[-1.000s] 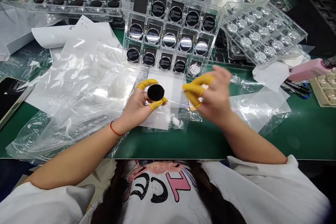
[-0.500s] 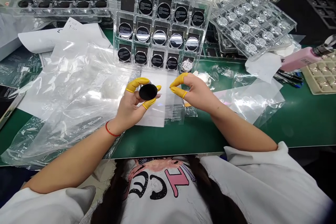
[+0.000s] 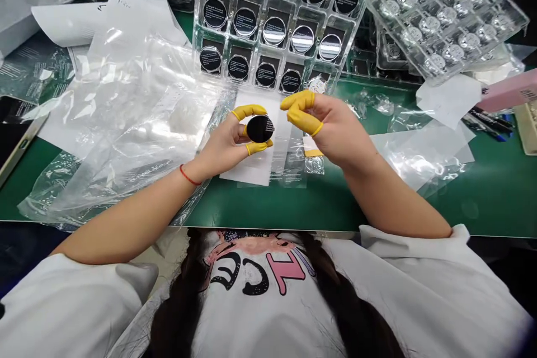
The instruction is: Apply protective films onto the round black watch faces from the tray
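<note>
My left hand (image 3: 222, 145) holds a round black disc (image 3: 260, 128) by its edge, between yellow finger cots. My right hand (image 3: 335, 134) hangs just to the right of the disc, not touching it. Its yellow-capped thumb and forefinger are closed together, with nothing visible between them. Beneath both hands lies a white sheet (image 3: 251, 170) with clear film (image 3: 291, 156) beside it. A small yellow tab (image 3: 312, 152) shows under my right hand. Just beyond my fingers stands a clear compartment tray (image 3: 272, 28) of black and silver discs.
A crumpled clear plastic bag (image 3: 126, 123) lies left of my arms, with papers (image 3: 138, 11) behind it. A tray of silver discs (image 3: 444, 17) sits at the upper right, above a pink box (image 3: 509, 92) and pens (image 3: 486, 126). A phone (image 3: 12, 134) lies at the left edge.
My right thumb and forefinger have closed together and moved up. The disc stays in my left hand, now facing up more. The whole scene has shifted upward in view.
</note>
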`<action>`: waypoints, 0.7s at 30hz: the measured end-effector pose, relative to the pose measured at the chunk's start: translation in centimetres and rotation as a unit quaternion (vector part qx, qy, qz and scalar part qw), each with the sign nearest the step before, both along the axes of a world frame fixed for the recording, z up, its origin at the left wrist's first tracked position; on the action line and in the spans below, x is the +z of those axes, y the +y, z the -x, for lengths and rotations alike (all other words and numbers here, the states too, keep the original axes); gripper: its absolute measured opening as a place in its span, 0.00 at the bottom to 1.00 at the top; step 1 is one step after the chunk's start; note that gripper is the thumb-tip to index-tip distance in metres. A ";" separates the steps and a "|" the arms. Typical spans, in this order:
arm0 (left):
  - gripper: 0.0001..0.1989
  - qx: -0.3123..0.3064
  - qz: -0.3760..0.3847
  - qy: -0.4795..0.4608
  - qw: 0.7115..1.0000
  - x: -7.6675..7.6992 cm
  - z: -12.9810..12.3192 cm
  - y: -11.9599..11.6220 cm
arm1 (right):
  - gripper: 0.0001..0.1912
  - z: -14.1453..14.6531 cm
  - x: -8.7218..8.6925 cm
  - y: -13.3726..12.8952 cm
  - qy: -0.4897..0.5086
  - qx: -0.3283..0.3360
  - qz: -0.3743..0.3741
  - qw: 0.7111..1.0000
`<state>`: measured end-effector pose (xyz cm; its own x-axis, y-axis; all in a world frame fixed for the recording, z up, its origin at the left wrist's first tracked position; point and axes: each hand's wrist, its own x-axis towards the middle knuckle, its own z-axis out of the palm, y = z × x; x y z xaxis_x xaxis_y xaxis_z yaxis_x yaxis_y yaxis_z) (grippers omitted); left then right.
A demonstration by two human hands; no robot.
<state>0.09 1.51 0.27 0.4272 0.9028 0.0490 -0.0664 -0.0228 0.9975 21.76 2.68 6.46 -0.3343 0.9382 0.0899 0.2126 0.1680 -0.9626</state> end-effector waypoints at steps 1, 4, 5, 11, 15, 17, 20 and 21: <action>0.29 -0.007 -0.001 -0.004 1.000 -0.1 -0.1 0.0 | 0.17 0.4 -0.3 -0.1 0.002 0.006 0.008 1.000; 0.29 -0.015 -0.008 -0.008 1.000 0.0 -0.2 -0.2 | 0.17 1.4 -1.1 -0.3 0.001 0.013 0.029 1.000; 0.30 -0.017 -0.007 -0.007 1.000 0.0 -0.3 -0.2 | 0.16 1.5 -1.3 -0.4 -0.001 0.013 0.038 0.999; 0.30 -0.028 0.007 0.002 1.000 0.4 -0.5 -0.5 | 0.17 1.7 -1.3 -0.4 -0.043 0.004 0.042 0.998; 0.29 -0.027 0.001 0.016 1.000 0.2 -0.5 -0.7 | 0.16 1.6 -1.0 -0.4 -0.077 0.003 0.022 0.997; 0.29 -0.028 0.000 0.019 0.999 0.1 -0.5 -0.7 | 0.13 1.6 -1.0 -0.4 -0.088 0.002 0.008 0.996; 0.30 -0.028 -0.003 0.022 0.999 0.0 -0.4 -0.6 | 0.10 1.6 -1.0 -0.5 -0.097 0.002 -0.011 0.995; 0.30 -0.029 -0.002 0.023 0.999 0.0 -0.4 -0.6 | 0.10 1.6 -1.0 -0.5 -0.098 0.002 -0.016 0.995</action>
<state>0.50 0.89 0.31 0.4801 0.8766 0.0327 -0.0225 -0.0249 0.9994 20.15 2.15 5.48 -0.3528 0.9343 0.0514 0.3956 0.1987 -0.8967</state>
